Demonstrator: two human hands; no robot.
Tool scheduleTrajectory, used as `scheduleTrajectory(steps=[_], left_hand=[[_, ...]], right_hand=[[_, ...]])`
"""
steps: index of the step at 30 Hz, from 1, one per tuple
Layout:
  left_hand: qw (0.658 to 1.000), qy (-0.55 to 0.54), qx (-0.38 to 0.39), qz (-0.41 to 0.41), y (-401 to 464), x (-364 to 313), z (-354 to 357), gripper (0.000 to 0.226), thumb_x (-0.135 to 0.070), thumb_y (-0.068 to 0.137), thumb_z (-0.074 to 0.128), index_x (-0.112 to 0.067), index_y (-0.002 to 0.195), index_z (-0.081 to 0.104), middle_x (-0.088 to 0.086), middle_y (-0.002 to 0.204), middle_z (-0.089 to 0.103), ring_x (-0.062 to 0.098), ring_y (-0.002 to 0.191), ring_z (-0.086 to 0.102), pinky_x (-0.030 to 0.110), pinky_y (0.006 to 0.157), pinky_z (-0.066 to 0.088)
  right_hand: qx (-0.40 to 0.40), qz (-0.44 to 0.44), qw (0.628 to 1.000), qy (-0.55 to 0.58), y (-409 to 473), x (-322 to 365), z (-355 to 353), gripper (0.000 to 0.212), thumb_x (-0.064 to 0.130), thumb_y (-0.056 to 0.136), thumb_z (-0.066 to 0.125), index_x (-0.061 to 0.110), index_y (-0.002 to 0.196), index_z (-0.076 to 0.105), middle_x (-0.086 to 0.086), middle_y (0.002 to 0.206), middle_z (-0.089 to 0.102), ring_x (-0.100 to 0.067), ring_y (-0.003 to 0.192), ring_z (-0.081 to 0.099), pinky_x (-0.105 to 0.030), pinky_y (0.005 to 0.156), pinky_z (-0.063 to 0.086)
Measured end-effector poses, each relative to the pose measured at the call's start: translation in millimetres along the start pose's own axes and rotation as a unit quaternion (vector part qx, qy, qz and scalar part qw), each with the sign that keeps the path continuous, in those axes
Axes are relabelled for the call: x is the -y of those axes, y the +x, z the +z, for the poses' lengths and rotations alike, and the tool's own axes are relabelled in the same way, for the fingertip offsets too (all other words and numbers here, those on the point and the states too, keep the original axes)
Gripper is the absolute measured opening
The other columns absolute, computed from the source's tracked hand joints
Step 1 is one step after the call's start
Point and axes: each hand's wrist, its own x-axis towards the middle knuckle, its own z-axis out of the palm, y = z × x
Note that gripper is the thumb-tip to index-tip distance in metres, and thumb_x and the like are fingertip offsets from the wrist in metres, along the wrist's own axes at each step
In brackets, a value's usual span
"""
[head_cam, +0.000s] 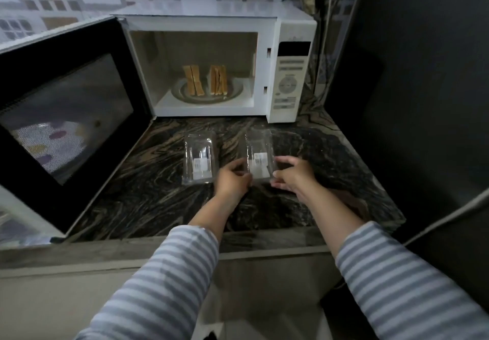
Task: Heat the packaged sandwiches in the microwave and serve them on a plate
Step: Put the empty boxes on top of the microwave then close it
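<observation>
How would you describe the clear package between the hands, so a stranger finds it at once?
Start at the white microwave with its open door. On the dark marbled counter before it lie two empty clear packages; take the right package. Unlike the left package, both hands grip it.

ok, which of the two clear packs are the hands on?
The right pack: left hand and right hand grip its near end. The left pack lies untouched.

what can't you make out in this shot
Head view only:
- Labels on the two clear packages: too small to read.
- Microwave panel markings: blurred.
- Sandwiches' filling: too small to tell.
- Left hand and right hand fingertips: partly hidden by the right package.
</observation>
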Motion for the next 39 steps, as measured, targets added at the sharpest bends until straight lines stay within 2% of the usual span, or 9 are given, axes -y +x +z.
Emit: scheduleTrajectory(steps=[3,7,13,18,21,24,28,32,39], left_hand=[[1.000,-0.014,0.001,-0.023,-8,2,-7,0.049,0.005,0.083,0.067,-0.009,0.129,0.056,0.004,0.068,0.060,0.010,0.047,0.054,0.016,0.045,0.045],[0.999,-0.010,-0.012,-0.030,-16,5,-14,0.049,0.006,0.080,0.071,-0.009,0.125,0.061,0.001,0.065,0.062,0.016,0.052,0.055,0.028,0.063,0.052],[1.000,-0.003,-0.021,-0.018,-28,4,-17,0.046,0.009,0.080,0.069,-0.005,0.123,0.062,0.001,0.068,0.059,0.014,0.054,0.051,0.016,0.051,0.049],[0.997,0.071,-0.025,0.015,-34,9,-24,0.034,-0.016,0.080,0.074,-0.023,0.113,0.068,-0.002,0.082,0.072,0.024,0.075,0.069,0.046,0.081,0.058],[0.974,0.197,-0.091,0.064,-45,1,-37,0.020,-0.036,0.085,0.066,-0.030,0.104,0.068,-0.010,0.089,0.073,0.020,0.082,0.069,0.039,0.077,0.057],[0.933,0.269,-0.191,0.146,-52,-7,-53,0.017,-0.036,0.092,0.057,-0.031,0.106,0.064,-0.008,0.102,0.068,0.019,0.093,0.064,0.030,0.071,0.049],[0.875,0.332,-0.252,0.246,-34,-4,-73,0.038,-0.031,0.088,0.061,-0.024,0.124,0.055,0.006,0.120,0.051,0.029,0.113,0.047,0.041,0.087,0.043],[0.898,0.315,-0.233,0.198,-7,1,-87,0.067,-0.044,0.085,0.063,-0.031,0.144,0.035,0.012,0.141,0.035,0.036,0.126,0.036,0.048,0.099,0.037],[0.915,0.331,-0.141,0.182,7,17,-92,0.088,-0.048,0.082,0.064,-0.042,0.150,0.008,0.006,0.146,0.037,0.032,0.124,0.049,0.045,0.089,0.048]], right_hand=[[0.004,0.003,1.000,0.003,-12,-7,4,0.052,-0.018,0.086,0.053,0.009,0.130,0.056,-0.018,0.113,0.060,-0.016,0.061,0.059,-0.019,0.047,0.054],[0.009,0.006,1.000,0.007,-23,-14,9,0.054,-0.019,0.086,0.052,0.006,0.133,0.053,-0.019,0.108,0.060,-0.016,0.059,0.057,-0.019,0.045,0.052],[-0.012,0.004,1.000,-0.019,-29,-17,13,0.052,-0.017,0.086,0.054,0.008,0.131,0.055,-0.018,0.094,0.062,-0.016,0.057,0.060,-0.019,0.045,0.054],[-0.020,-0.036,0.992,-0.118,-34,-16,10,0.047,-0.002,0.087,0.063,0.015,0.131,0.056,-0.010,0.087,0.067,-0.014,0.057,0.061,-0.023,0.044,0.051],[-0.065,-0.134,0.941,-0.305,-38,-15,6,0.040,0.021,0.087,0.067,0.021,0.127,0.059,-0.006,0.107,0.067,-0.019,0.088,0.065,-0.027,0.068,0.050],[-0.111,-0.198,0.911,-0.346,-39,-19,11,0.054,0.039,0.090,0.060,0.027,0.140,0.044,-0.008,0.135,0.048,-0.027,0.124,0.048,-0.037,0.099,0.044],[-0.086,-0.249,0.896,-0.358,-39,-16,35,0.074,0.052,0.091,0.051,0.042,0.150,0.009,-0.010,0.156,0.018,-0.031,0.143,0.020,-0.044,0.112,0.027],[-0.084,-0.249,0.891,-0.370,-30,-15,55,0.081,0.062,0.087,0.049,0.052,0.146,-0.007,-0.004,0.162,-0.004,-0.028,0.148,0.005,-0.046,0.112,0.031],[-0.165,-0.278,0.878,-0.353,-19,-31,66,0.081,0.053,0.085,0.060,0.057,0.144,0.005,-0.008,0.154,0.029,-0.031,0.135,0.039,-0.042,0.092,0.050]])
